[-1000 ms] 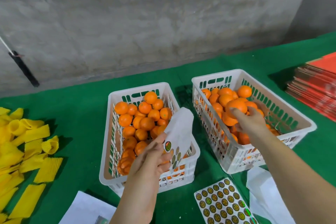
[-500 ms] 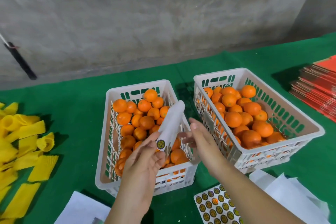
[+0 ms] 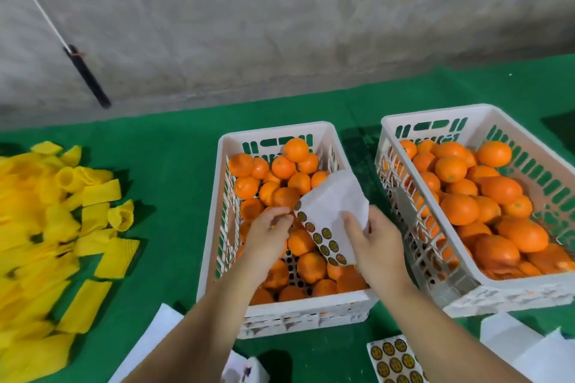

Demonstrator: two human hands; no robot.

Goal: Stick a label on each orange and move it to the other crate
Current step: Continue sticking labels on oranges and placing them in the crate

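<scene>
Fingers point(image 3: 281, 221) of our left hand point(image 3: 267, 236) pinch a label at the sheet point(image 3: 334, 211) edge; our right hand point(image 3: 371, 242) grips the sheet over the left crate point(image 3: 214, 227). Thin, limp, tacky labels: we judge a rim pinch best. Half a second ago our right hand was open, just reaching the sheet; now it holds. Oranges point(image 3: 460, 208) fill the right crate point(image 3: 504, 289).

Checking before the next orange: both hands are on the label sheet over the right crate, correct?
Not quite. In the head view the left hand and right hand do hold the label sheet, but over the left crate, not the right crate.
</scene>
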